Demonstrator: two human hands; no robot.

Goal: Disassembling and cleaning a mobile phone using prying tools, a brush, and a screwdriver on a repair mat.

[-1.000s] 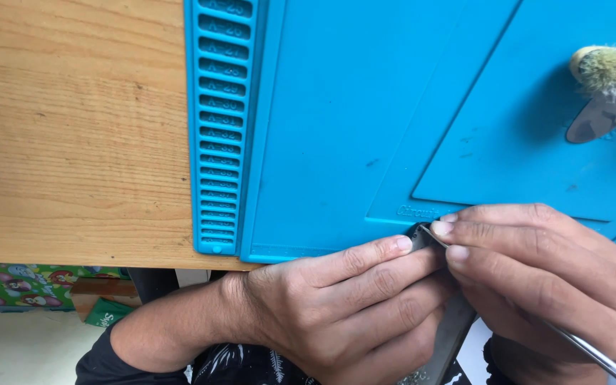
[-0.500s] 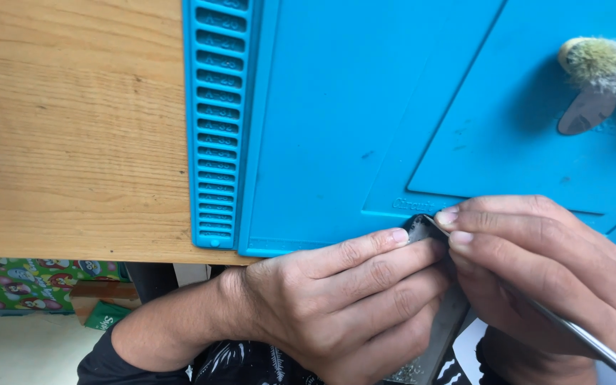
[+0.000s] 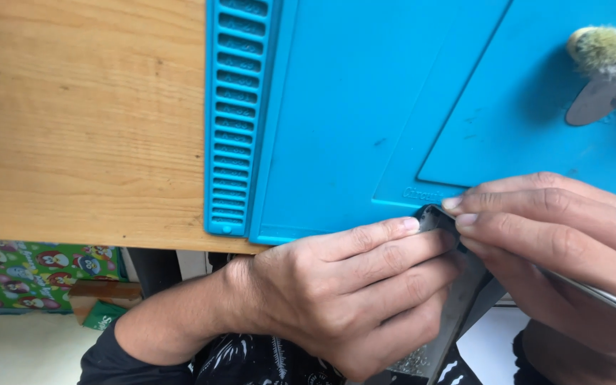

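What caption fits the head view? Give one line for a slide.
Both hands, left and right, pinch a dark device at the blue mat's near edge; a thin metal tool runs under the right hand.

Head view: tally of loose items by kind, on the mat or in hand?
Dark flat device, held in left hand: 1
Thin metal tool, in right hand: 1
Fuzzy green brush on blue mat: 1
Grey oval pick: 1
Total: 4

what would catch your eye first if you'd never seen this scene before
The big bright blue work mat covers most of the wooden table, with a ribbed strip along its left side. At its near edge the left hand and right hand pinch a thin dark flat device held edge-up. A fuzzy greenish brush lies top right on the mat.
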